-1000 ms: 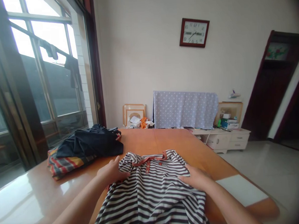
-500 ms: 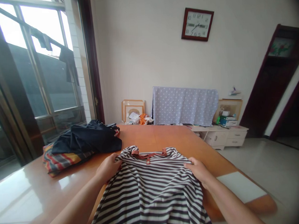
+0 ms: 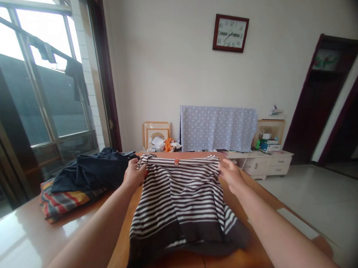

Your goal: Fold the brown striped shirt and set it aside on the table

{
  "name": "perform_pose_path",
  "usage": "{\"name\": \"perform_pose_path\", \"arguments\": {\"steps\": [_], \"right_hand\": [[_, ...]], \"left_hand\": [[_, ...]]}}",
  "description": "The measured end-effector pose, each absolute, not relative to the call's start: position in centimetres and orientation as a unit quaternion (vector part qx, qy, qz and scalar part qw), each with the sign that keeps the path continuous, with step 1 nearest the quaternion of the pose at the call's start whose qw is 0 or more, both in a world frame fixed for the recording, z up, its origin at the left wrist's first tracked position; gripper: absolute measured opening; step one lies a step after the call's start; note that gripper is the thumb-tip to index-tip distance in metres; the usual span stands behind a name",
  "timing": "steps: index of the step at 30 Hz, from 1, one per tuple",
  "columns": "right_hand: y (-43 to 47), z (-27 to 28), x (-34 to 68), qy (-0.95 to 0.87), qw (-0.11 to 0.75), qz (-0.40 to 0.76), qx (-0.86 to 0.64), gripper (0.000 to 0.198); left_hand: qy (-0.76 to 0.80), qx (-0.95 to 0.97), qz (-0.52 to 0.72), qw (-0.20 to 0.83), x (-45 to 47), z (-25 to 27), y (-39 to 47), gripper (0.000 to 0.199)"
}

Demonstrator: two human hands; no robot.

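Observation:
A black-and-white striped shirt [image 3: 184, 189] stretches between my hands, its dark hem toward me and a small red button tab at its top edge. My left hand [image 3: 135, 173] pinches the upper left of the shirt. At the upper right, my right hand [image 3: 230, 173] grips the fabric between thumb and fingers. The red collar band is out of sight behind the raised top edge. One dark sleeve end spreads out at the lower right, blurred.
Folded dark and plaid clothes [image 3: 91, 171] lie in a pile on the wooden table [image 3: 82, 233] at the left. A pale sheet [image 3: 298, 221] lies near the table's right edge. Behind stand a cloth-covered screen shape [image 3: 218, 126] and a white cabinet [image 3: 269, 165].
Both hands have moved forward, away from me, carrying the shirt's top edge. The dark hem now shows on the near side, and the red collar has dropped out of view.

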State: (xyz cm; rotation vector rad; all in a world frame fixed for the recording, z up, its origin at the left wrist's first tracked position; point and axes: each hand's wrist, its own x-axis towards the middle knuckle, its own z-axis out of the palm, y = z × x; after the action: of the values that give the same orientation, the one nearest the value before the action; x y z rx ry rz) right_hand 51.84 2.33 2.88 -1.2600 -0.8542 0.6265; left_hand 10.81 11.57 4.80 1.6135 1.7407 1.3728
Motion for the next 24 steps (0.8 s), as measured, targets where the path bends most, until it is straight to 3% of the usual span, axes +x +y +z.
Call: {"name": "perform_pose_path", "arguments": {"steps": [3,7,10,14,17,19,22,24], "right_hand": [[1.3,2.1,51.9,-0.414,0.66,0.273,-0.564,0.061],[-1.7,-0.5,52.5,-0.497,0.552,0.262,-0.616,0.042],[-4.1,-2.4,53.1,-0.548,0.471,0.253,-0.643,0.038],[-7.5,-3.6,53.3,-0.607,0.38,0.286,-0.637,0.043],[-9.9,-3.6,53.2,-0.663,0.316,0.266,-0.625,0.057],[-10.9,-3.7,53.0,-0.69,0.288,0.23,-0.623,0.052],[-11.0,-3.8,52.8,-0.695,0.297,0.189,-0.628,0.022],[-10.8,-3.7,53.0,-0.657,0.343,0.19,-0.645,0.02]], "left_hand": [[0.605,0.594,0.494,0.194,11.5,3.7,10.5,0.077],[0.546,0.666,0.433,0.265,11.4,1.3,6.4,0.058],[0.513,0.735,0.338,0.286,11.0,0.5,2.4,0.054],[0.464,0.821,0.229,0.242,11.0,0.6,-2.2,0.06],[0.451,0.854,0.161,0.204,11.0,0.2,-4.4,0.062],[0.456,0.856,0.16,0.182,10.9,-0.3,-5.1,0.046],[0.45,0.852,0.199,0.178,10.6,-0.4,-5.2,0.015],[0.453,0.826,0.246,0.228,10.1,0.1,-5.1,0.018]]}}
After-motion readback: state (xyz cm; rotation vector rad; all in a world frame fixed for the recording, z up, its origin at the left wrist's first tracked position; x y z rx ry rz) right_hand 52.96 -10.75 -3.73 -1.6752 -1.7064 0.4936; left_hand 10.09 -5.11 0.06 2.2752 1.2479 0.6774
